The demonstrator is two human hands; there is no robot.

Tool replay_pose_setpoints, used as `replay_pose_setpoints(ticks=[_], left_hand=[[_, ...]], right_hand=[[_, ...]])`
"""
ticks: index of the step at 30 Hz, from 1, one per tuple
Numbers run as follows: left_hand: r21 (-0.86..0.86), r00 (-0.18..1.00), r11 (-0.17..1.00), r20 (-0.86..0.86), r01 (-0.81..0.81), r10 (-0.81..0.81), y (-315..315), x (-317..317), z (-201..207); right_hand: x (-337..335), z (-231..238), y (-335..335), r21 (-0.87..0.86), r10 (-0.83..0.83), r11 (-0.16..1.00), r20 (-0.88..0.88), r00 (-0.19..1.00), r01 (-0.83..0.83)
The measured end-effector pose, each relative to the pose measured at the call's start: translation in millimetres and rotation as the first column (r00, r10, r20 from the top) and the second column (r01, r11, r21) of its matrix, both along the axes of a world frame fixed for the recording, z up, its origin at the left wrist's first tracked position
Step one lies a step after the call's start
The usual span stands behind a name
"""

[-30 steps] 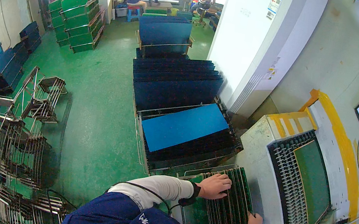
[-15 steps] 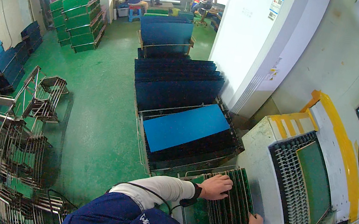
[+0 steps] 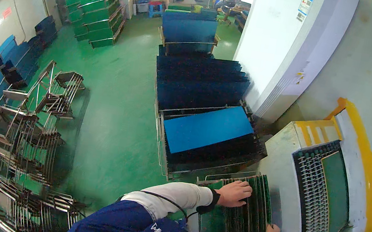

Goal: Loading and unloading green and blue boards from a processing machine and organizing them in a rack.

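We see smooth green panels [image 3: 260, 202] beside the painted-metal machine [image 3: 280, 154]; left of it, a smooth, matt blue sheet [image 3: 208, 129], glossy green floor [image 3: 115, 99] and bare-metal racks [image 3: 15, 95].

Head-worn L fisheye cam, wide view, looks down & fwd

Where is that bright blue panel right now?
In the head view, the bright blue panel is just right of centre, between the standing dark blue panels and the row of green boards under the left hand.
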State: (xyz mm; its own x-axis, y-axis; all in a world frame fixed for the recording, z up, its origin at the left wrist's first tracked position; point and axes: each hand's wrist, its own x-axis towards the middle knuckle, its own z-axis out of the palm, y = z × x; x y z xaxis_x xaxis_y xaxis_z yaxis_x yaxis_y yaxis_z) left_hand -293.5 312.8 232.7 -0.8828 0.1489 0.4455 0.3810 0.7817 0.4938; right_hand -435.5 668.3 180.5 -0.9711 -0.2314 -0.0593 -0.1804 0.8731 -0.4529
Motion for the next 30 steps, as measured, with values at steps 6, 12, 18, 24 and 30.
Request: replay_pose_setpoints(ticks=[6,12,18,24,30], left_hand=[[0.007,0.998,1.0,-0.058,-0.026,0.027,2.8,7.7,-6.7],[-0.002,0.998,1.0,-0.059,-0.012,0.012,3.4,11.6,-0.1],[-0.021,1.0,1.0,0.009,-0.011,0.011,0.9,7.7,-2.3],[-0.043,0.994,0.997,-0.086,0.068,-0.072,8.1,-13.2,-8.1],[-0.066,0.999,0.997,-0.008,-0.044,0.044,-7.9,-2.0,3.8]], right_hand=[[5.1,-9.1,3.0,-0.038,0.063,0.997,0.033,0.997,-0.062],[4.7,-9.6,19.5,0.207,0.161,0.974,-0.336,0.928,-0.094],[22.5,116.3,5.9,0.157,0.092,0.987,-0.344,0.934,-0.04],[24.5,172.2,81.9,0.096,0.039,0.995,-0.632,0.774,0.027],[55.2,271.9,65.4,-0.636,-0.507,0.761,-0.459,0.73,0.129]])
